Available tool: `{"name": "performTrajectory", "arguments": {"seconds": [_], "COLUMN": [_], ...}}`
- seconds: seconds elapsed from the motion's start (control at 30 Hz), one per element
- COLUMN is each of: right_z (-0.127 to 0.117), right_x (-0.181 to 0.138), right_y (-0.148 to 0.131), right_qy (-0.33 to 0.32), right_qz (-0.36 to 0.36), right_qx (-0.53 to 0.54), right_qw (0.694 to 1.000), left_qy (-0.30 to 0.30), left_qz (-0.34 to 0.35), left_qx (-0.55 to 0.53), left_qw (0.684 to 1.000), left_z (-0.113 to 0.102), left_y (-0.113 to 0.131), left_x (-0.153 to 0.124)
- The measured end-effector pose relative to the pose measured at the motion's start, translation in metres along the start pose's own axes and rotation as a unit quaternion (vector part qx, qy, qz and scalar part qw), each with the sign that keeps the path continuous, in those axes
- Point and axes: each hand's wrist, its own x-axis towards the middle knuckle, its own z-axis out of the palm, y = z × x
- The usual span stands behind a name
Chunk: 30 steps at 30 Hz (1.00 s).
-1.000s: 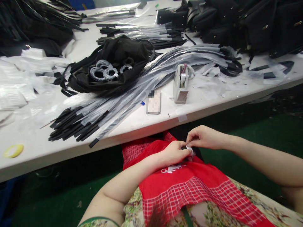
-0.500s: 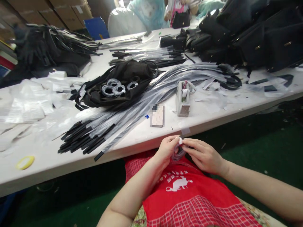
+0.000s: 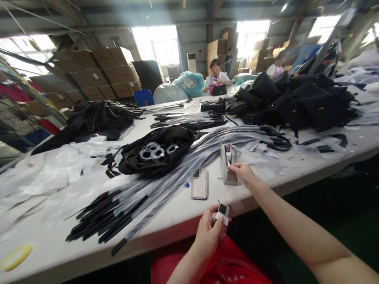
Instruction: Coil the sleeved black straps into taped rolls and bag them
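My left hand (image 3: 209, 233) is closed around a small black strap end wrapped in clear film (image 3: 222, 213), held just below the white table's front edge (image 3: 166, 236). My right hand (image 3: 241, 172) reaches onto the table and rests on the grey tape dispenser (image 3: 227, 164), fingers curled at its front; whether tape is pinched I cannot make out. A long bundle of black straps in clear sleeves (image 3: 142, 201) lies across the table left of the dispenser.
A phone (image 3: 199, 184) lies between bundle and dispenser. A black bag holding tape rolls (image 3: 156, 152) sits behind. Black handbags (image 3: 299, 102) pile at the right, plastic scraps (image 3: 44, 177) at the left, a yellow ring (image 3: 15, 258) near the corner. People work at the far end.
My right hand left the strap end and moved up to the tape dispenser. My left hand lifted the wrapped strap end from my lap toward the table edge. The view tilted upward.
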Motion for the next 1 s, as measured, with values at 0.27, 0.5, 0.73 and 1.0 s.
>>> {"name": "performTrajectory", "arguments": {"seconds": [0.27, 0.5, 0.73, 1.0], "right_z": [0.005, -0.013, -0.012, -0.001], "right_x": [-0.047, -0.103, -0.148, -0.144], "right_y": [0.023, -0.003, -0.044, -0.032], "right_qy": [0.007, -0.082, -0.272, -0.286], "right_qz": [0.048, 0.069, 0.074, 0.103], "right_qx": [0.053, 0.098, 0.095, 0.060], "right_qw": [0.997, 0.989, 0.955, 0.951], "left_qy": [0.015, 0.042, 0.037, 0.032], "left_qz": [0.018, 0.039, 0.084, 0.107], "left_qx": [0.009, 0.023, 0.087, 0.123], "left_qw": [1.000, 0.998, 0.992, 0.986], "left_z": [-0.001, 0.002, 0.000, -0.003], "left_y": [0.014, 0.023, 0.014, 0.012], "left_x": [0.004, 0.008, 0.009, 0.006]}}
